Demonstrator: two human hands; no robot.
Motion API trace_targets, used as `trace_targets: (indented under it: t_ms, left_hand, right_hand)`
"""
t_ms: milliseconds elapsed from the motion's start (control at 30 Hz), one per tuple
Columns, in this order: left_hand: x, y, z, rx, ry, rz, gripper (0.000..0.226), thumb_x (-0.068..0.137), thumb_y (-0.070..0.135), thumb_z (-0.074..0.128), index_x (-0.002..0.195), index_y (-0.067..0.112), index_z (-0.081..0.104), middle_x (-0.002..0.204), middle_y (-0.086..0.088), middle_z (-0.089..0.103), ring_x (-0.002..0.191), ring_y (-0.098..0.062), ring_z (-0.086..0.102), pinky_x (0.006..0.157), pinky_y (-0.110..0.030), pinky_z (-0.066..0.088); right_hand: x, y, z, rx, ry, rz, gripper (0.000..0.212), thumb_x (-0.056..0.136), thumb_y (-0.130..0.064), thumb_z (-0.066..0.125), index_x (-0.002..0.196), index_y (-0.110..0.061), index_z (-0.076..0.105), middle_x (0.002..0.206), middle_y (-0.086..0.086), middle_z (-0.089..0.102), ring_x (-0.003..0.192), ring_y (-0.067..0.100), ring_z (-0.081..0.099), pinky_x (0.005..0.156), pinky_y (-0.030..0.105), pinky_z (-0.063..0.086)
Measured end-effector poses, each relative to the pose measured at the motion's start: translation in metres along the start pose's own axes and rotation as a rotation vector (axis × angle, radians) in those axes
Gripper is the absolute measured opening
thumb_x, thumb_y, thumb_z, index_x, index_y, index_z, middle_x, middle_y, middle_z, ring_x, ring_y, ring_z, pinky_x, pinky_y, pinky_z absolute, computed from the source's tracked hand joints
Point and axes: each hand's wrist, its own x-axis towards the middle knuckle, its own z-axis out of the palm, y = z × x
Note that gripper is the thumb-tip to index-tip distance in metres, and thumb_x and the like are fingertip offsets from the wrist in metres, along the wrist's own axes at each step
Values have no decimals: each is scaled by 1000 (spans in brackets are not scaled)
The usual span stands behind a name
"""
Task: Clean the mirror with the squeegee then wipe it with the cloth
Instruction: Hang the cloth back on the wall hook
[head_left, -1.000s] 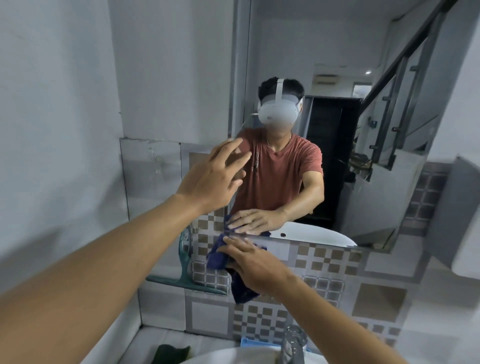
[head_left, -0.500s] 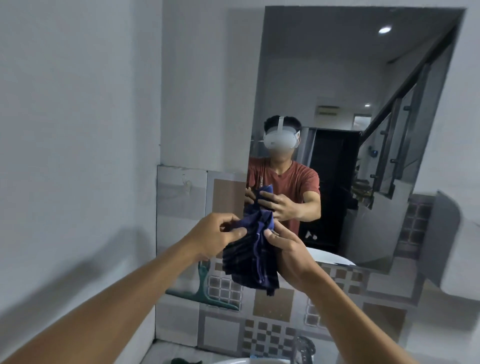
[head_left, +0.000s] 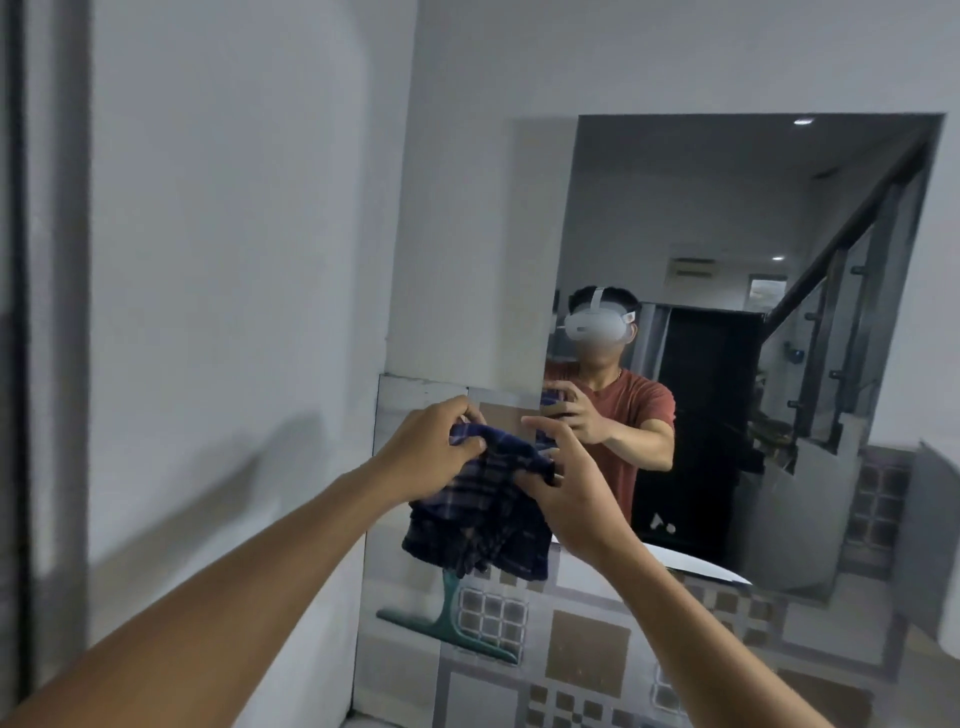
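Observation:
A dark blue checked cloth hangs bunched between my two hands, in front of the tiled wall left of the mirror's lower corner. My left hand pinches its upper left part and my right hand grips its right side. The mirror fills the upper right and reflects a person in a red shirt holding the cloth. A teal squeegee leans against the tiles just below the cloth, blade at the bottom, handle top hidden behind the cloth.
A white wall runs along the left, close to my left arm. Patterned tiles cover the wall under the mirror. A grey fixture juts out at the right edge.
Both hands have risen with the cloth and spread it wider between them. The view has tilted up and left, so more mirror shows and the basin has dropped out of sight.

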Motion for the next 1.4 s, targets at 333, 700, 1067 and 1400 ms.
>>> trace_targets:
  t_ms: [333, 700, 1067, 1400]
  left_hand:
    - [0, -38, -34, -83, 77, -59, 18, 93, 11, 65, 95, 27, 58, 99, 9, 65, 96, -13, 63, 77, -15, 47]
    - [72, -75, -44, 134, 309, 6, 26, 92, -2, 57, 87, 22, 66, 92, 8, 61, 79, -4, 56, 67, -6, 41]
    - [110, -116, -11, 347, 353, 140, 19, 96, 5, 53, 105, 11, 69, 112, 1, 57, 91, -20, 61, 79, -35, 54]
    - [127, -117, -16, 356, 467, 108, 25, 89, -8, 55, 100, 7, 72, 114, -12, 60, 97, -24, 58, 80, -27, 42]
  right_hand:
    - [58, -11, 37, -125, -4, -85, 25, 96, -7, 60, 96, -32, 65, 93, -6, 71, 86, 16, 69, 80, 40, 60]
    - [144, -4, 61, -380, 17, -230, 26, 99, -8, 51, 104, -25, 70, 103, -4, 66, 91, 14, 61, 78, 30, 53]
    - [177, 23, 76, -1213, -2, -585, 15, 91, -15, 70, 105, -16, 65, 102, 6, 52, 71, 23, 58, 48, 32, 47]
    - [192, 16, 76, -1066, 61, -544, 23, 98, -11, 55, 117, -18, 68, 113, 6, 53, 91, 27, 59, 62, 37, 56]
